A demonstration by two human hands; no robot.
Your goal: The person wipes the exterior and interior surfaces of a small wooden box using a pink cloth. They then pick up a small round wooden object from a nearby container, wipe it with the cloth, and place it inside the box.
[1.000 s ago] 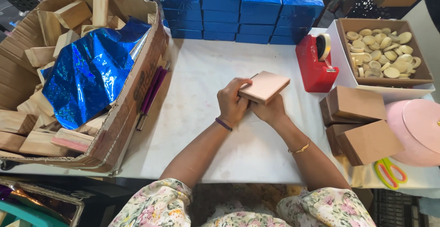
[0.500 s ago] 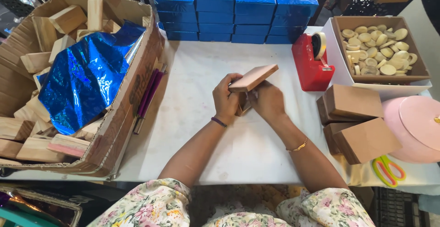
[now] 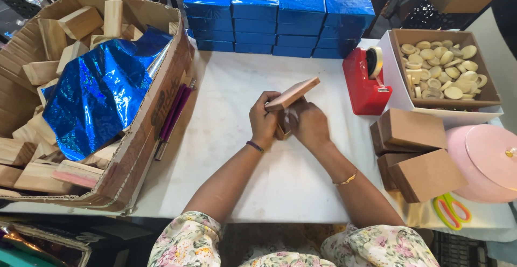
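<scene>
A small wooden box (image 3: 293, 93) with a flat lid is held above the middle of the white table (image 3: 280, 186). My left hand (image 3: 264, 121) grips it from the left, thumb on the lid's edge. My right hand (image 3: 308, 122) is closed around its lower part from the right, hiding most of the body. The lid is tilted up, its far end raised toward the right.
A big cardboard carton (image 3: 134, 154) of wooden boxes and blue shiny foil (image 3: 102, 94) stands left. Blue wrapped boxes (image 3: 280, 19) are stacked at the back. Right side: red tape dispenser (image 3: 366, 84), tray of wooden discs (image 3: 441, 70), brown boxes (image 3: 414, 154), pink lidded container (image 3: 487, 162), scissors (image 3: 449, 210).
The box has turned in my hands: its lid went from nearly flat to tilted up. Both hands shifted slightly toward me and lower around the box.
</scene>
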